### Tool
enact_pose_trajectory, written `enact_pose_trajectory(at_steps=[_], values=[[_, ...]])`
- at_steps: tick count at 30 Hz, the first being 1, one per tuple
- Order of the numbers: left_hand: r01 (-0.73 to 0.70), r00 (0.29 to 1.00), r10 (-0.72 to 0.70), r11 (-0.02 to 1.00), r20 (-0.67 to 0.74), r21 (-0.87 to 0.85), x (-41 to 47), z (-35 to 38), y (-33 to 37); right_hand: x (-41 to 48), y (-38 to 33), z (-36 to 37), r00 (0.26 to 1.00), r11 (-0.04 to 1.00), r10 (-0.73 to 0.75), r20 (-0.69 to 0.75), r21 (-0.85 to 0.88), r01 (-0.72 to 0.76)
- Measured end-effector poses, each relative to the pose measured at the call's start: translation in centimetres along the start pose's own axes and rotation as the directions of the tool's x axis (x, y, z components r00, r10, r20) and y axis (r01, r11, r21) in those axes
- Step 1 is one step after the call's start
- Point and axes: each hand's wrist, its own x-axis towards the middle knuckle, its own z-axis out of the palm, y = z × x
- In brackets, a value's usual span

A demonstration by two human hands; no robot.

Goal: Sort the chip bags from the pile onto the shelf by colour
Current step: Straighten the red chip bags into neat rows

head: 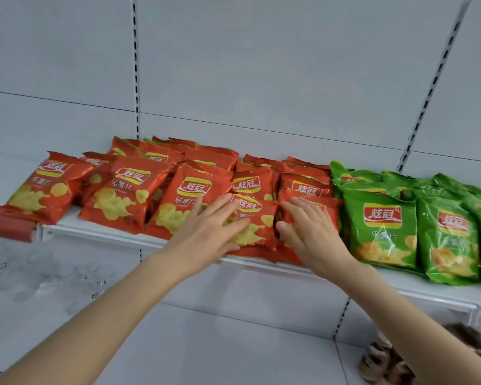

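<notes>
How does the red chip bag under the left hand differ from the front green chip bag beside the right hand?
The red bag is red-orange; the green bag is bright green. The left hand rests flat on the red bag; no hand lies on the green bag, as the right hand presses a second red bag between them. Both show the same logo and yellow chips, and sit at the front of the white shelf.

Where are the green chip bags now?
In the head view, the green chip bags sit at the right end of the shelf, directly beside the red chip bags, just right of the right hand.
</notes>
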Motion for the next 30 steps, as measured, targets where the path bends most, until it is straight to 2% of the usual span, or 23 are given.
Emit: enact_pose_trajectory(at_steps=[3, 6, 9, 13, 16, 18, 19, 20, 22, 27, 30], values=[[0.000, 0.998, -0.003, 0.999, 0.066, 0.036, 0.9, 0.4, -1.2, 0.9, -0.1, 0.9, 0.997, 0.999, 0.020, 0.072, -0.037, -0.017], [0.026, 0.992, -0.030, 0.999, 0.120, 0.041, 2.3, 0.3, -1.8, 2.1, 0.7, 2.2, 0.997, 0.992, -0.048, 0.058, -0.116, 0.055], [0.015, 0.974, -0.023, 0.999, 0.224, 0.036, 3.4, 1.1, -2.9, 2.8, 1.5, 2.9, 0.997, 0.994, -0.081, 0.014, -0.069, 0.082], [-0.011, 0.970, 0.026, 0.998, 0.242, -0.066, 4.0, 2.0, -3.8, 3.2, 1.7, 2.7, 0.997, 0.997, -0.072, -0.029, 0.026, 0.073], [-0.049, 0.970, 0.061, 0.997, 0.237, -0.058, 4.0, 2.4, -4.1, 3.0, 1.4, 2.5, 0.994, 0.998, 0.003, -0.113, 0.060, 0.004], [-0.066, 0.965, 0.082, 0.995, 0.248, -0.072, 4.2, 2.4, -4.2, 2.9, 1.4, 2.4, 0.979, 0.997, 0.002, -0.204, -0.078, -0.019], [-0.075, 0.963, 0.091, 0.994, 0.255, -0.074, 4.3, 2.4, -4.2, 2.9, 1.4, 2.3, 0.976, 0.982, 0.009, -0.217, -0.180, -0.049], [-0.087, 0.961, 0.102, 0.994, 0.258, -0.066, 4.6, 2.4, -4.1, 2.9, 1.4, 2.1, 0.978, 0.962, 0.075, -0.193, -0.243, -0.122], [-0.109, 0.957, 0.121, 0.992, 0.264, -0.060, 5.0, 2.5, -3.9, 3.0, 1.4, 1.8, 0.967, 0.945, 0.235, -0.099, -0.209, -0.251], [-0.088, 0.944, 0.117, 0.990, 0.308, -0.108, 5.9, 2.7, -3.5, 4.1, 2.6, 2.4, 0.981, 0.970, 0.183, -0.069, -0.148, -0.191], [-0.035, 0.953, 0.086, 0.984, 0.290, -0.177, 6.4, 2.3, -2.1, 4.1, 3.0, 2.7, 0.981, 0.982, 0.161, -0.106, -0.078, -0.170]])
